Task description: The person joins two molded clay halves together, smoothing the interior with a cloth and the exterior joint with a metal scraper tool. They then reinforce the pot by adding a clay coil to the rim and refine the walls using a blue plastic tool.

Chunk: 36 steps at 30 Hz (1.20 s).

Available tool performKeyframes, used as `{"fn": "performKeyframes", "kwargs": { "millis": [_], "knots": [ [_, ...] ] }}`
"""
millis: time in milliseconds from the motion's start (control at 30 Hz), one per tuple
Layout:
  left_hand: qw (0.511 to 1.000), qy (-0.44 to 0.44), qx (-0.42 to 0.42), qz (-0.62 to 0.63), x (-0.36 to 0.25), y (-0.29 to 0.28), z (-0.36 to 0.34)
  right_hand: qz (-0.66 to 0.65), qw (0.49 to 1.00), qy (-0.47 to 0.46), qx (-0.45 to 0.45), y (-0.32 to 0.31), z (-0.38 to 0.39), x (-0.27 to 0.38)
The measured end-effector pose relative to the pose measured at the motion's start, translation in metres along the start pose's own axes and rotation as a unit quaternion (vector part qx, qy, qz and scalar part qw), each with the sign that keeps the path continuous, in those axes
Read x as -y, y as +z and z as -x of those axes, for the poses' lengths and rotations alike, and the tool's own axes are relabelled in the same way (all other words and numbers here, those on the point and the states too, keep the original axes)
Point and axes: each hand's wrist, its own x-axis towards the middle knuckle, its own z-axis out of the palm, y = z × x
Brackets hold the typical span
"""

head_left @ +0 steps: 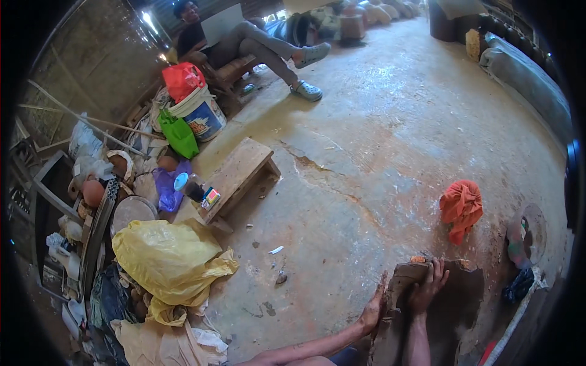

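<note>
A grey-brown slab [453, 311], apparently clay, with ragged edges and orange bits along its top, stands at the lower right. My left hand [372, 314] holds its left side, fingers extended upward along it. My right hand [427, 287] grips the slab near the top, fingers bent at the upper edge. Just beyond lies a crumpled orange cloth [461, 207] on the concrete floor [342, 226].
A low wooden bench [238, 174], yellow plastic sheet [162, 259] and piled clutter line the left, near a bucket [207, 119]. A seated person [229, 46] is at the back. A round plate [528, 229], dark bag [519, 290] and pale pole [513, 332] lie right.
</note>
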Motion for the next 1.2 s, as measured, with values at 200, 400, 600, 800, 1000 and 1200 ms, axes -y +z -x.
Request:
{"fn": "performKeyframes", "kwargs": {
  "millis": [200, 400, 600, 800, 1000, 1200],
  "knots": [
    [0.999, -0.012, 0.003, 0.043, -0.008, 0.009, 0.001, -0.035, 0.998, 0.058, -0.008, -0.019, -0.013, 0.008],
    [0.987, -0.106, -0.052, 0.11, -0.06, 0.024, 0.016, 0.02, 0.999, -0.01, -0.049, 0.021, 0.002, -0.015],
    [0.985, -0.012, -0.05, -0.166, -0.022, 0.017, 0.002, 0.036, 0.994, 0.031, -0.103, 0.01, -0.013, -0.041],
    [0.971, -0.186, -0.153, 0.006, -0.029, -0.014, -0.004, -0.15, 0.977, 0.058, -0.142, 0.009, -0.042, 0.008],
    [0.988, -0.113, -0.045, -0.099, 0.024, -0.029, -0.02, -0.197, 0.95, 0.018, -0.243, -0.032, -0.114, -0.021],
    [0.998, -0.064, -0.003, 0.023, -0.019, -0.006, -0.016, -0.209, 0.968, 0.075, -0.116, 0.011, -0.105, -0.023]
  ]
}}
